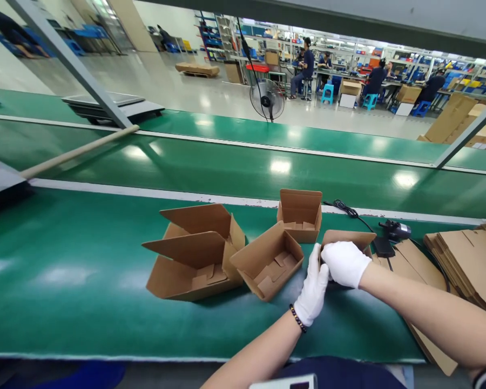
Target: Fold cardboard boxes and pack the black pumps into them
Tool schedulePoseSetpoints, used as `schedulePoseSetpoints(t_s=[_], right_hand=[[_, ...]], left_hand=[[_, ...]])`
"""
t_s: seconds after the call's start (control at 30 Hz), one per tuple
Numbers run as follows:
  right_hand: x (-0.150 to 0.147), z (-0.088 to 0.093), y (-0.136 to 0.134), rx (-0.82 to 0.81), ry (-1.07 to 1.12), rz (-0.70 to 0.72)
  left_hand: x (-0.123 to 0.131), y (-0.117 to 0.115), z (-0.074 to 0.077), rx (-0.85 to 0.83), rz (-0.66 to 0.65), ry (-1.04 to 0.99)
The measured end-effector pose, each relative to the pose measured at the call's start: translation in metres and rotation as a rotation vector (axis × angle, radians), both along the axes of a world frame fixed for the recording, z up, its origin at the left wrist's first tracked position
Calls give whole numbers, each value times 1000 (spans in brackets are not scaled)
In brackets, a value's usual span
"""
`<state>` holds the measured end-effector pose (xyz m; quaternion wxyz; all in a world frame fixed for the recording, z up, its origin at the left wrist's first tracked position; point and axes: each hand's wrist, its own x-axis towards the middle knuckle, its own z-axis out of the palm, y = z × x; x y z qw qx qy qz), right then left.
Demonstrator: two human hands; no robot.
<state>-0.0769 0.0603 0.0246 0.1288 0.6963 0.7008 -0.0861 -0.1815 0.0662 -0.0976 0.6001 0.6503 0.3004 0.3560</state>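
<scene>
Both my hands wear white gloves and work at a small brown cardboard box [346,236] whose back flap stands up. My left hand [314,286] holds the box's left side, its fingers pointing up along the wall. Over the box's top, my right hand [346,263] is curled, gripping near the left edge; its fingertips are hidden and it covers most of the box. Left of my hands stand other open-topped cardboard boxes: one long box [267,265], a smaller one [300,216] behind it, and two with raised flaps [194,265] farther left.
Flat cardboard blanks [465,265] are stacked at the right. A black cable [346,208] and a dark device with a silver end [396,229] lie behind them. A pale rod [81,151] crosses the green bench at left. Beyond it are a fan [267,100] and seated people.
</scene>
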Motion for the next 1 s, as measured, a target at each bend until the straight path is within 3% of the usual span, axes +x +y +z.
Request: schedulePoseSetpoints(t_s=[0.13,0.27,0.37,0.5,0.6,0.7,0.77,0.83,0.9,1.0], right_hand=[[2,-6,-1,44,0,-11],[33,-14,-31,178,201,103],[49,-23,-55,286,184,75],[47,-29,-66,289,77,138],[45,-28,-68,330,31,153],[56,-35,-77,550,252,180],[67,-48,-84,838,540,31],[75,-67,-85,983,856,-266],[76,-87,-80,861,1114,-509],[71,-111,-69,649,1246,-561]], left_hand=[[12,-6,-4,26,139,65],[20,-7,-9,172,244,131],[16,-2,-8,364,185,140],[7,10,2,535,2,203],[7,16,13,507,-26,238],[11,19,19,448,30,280],[13,19,21,448,22,302],[15,19,20,440,10,299],[18,16,14,425,52,258],[21,14,1,404,200,163]])
